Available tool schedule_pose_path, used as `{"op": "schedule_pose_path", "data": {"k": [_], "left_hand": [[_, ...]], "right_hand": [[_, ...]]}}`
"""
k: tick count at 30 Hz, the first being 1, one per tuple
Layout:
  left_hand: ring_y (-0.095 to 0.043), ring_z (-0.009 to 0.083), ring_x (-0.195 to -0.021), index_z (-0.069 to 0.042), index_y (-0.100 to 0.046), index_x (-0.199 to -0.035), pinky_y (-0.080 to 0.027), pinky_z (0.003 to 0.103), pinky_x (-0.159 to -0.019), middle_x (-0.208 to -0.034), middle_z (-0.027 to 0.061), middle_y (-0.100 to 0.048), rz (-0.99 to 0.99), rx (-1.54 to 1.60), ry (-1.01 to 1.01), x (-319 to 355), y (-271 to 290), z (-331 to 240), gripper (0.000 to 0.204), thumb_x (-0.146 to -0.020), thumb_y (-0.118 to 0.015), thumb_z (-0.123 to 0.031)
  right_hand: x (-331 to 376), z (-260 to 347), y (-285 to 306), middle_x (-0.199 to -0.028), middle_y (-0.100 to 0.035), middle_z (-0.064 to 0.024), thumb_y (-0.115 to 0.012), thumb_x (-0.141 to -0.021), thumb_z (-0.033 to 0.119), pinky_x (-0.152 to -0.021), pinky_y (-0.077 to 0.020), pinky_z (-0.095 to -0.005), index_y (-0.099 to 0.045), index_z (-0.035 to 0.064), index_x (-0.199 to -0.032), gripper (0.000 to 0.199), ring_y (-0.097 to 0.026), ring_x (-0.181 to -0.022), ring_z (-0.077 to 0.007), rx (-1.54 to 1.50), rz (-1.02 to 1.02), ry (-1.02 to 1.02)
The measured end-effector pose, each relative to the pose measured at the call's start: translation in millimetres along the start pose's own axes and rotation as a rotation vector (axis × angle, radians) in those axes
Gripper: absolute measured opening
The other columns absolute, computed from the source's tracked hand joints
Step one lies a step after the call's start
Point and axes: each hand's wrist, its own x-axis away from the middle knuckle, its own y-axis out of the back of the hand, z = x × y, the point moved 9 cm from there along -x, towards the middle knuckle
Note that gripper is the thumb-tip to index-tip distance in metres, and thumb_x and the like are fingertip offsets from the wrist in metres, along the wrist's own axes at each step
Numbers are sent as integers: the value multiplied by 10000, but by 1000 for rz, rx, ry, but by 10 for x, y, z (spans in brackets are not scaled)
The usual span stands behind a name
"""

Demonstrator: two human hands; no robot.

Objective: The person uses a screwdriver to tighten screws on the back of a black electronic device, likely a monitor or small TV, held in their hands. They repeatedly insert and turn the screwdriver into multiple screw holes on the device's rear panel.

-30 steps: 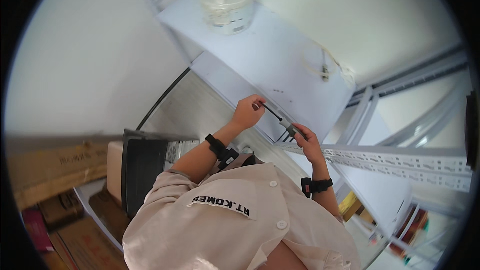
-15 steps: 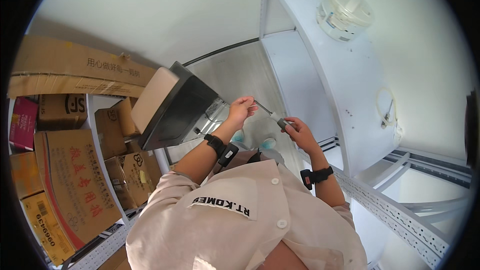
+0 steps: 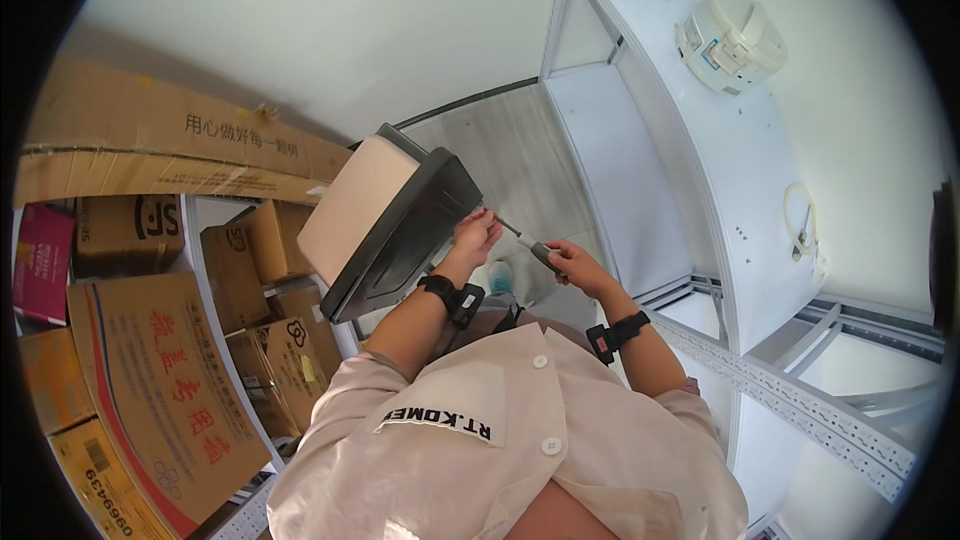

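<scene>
A slim screwdriver (image 3: 530, 245) with a dark handle and a thin metal shaft is held between both hands in front of my chest. My right hand (image 3: 575, 265) is wrapped around its handle. My left hand (image 3: 475, 237) pinches the shaft near the tip, right beside the corner of a black tilted panel (image 3: 405, 235) with a pale beige face. Both wrists wear black bands. Below them my light pink shirt (image 3: 500, 440) fills the lower view.
Shelves with several brown cardboard boxes (image 3: 160, 390) stand at the left. A white metal shelving unit (image 3: 700, 170) runs along the right, with a white rice cooker (image 3: 730, 35) on top. A perforated white beam (image 3: 800, 410) crosses at lower right. Grey floor (image 3: 500, 140) lies ahead.
The view has swung left: the box shelves and black panel came into view, the white shelving slid right. Both hands keep hold of the screwdriver, now next to the black panel.
</scene>
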Motion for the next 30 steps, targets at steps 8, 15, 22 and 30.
{"op": "schedule_pose_path", "data": {"k": [8, 15, 22, 30], "left_hand": [[-624, 144, -841, -136, -575, -1020, -531, 298, -754, -926, 4, -640, -24, 37, 27, -375, 167, 152, 135, -910, -652, -117], [-613, 136, -791, -120, -589, -1000, -516, 282, -679, -898, 5, -629, -31, 41, -17, -706, 228, 188, 122, -903, -658, -91], [-602, 121, -790, -111, -566, -1064, -508, 266, -684, -905, -1, -621, -52, 106, 11, -723, 211, 193, 171, -913, -645, -98], [-591, 107, -773, -136, -596, -1047, -508, 254, -660, -900, -13, -618, -128, 61, -9, -558, 136, 151, 146, -913, -655, -130]], "right_hand": [[-179, -334, -132, -925, -639, -41, -471, -1006, 297, -515, -375, -234, -496, 110, -1356, 398, -434, -576, -80, -190, -54, -76], [-316, -282, -104, -922, -631, -31, -450, -1015, 313, -479, -343, -235, -500, 135, -1361, 392, -378, -527, -76, -197, -90, -105], [-482, -281, -65, -916, -623, -31, -429, -1023, 304, -450, -307, -223, -492, 163, -1371, 381, -334, -489, -67, -155, -69, -108], [-536, -388, -54, -915, -634, -32, -418, -1025, 310, -459, -311, -232, -494, 170, -1368, 378, -340, -496, -73, -263, -56, -170]]}}
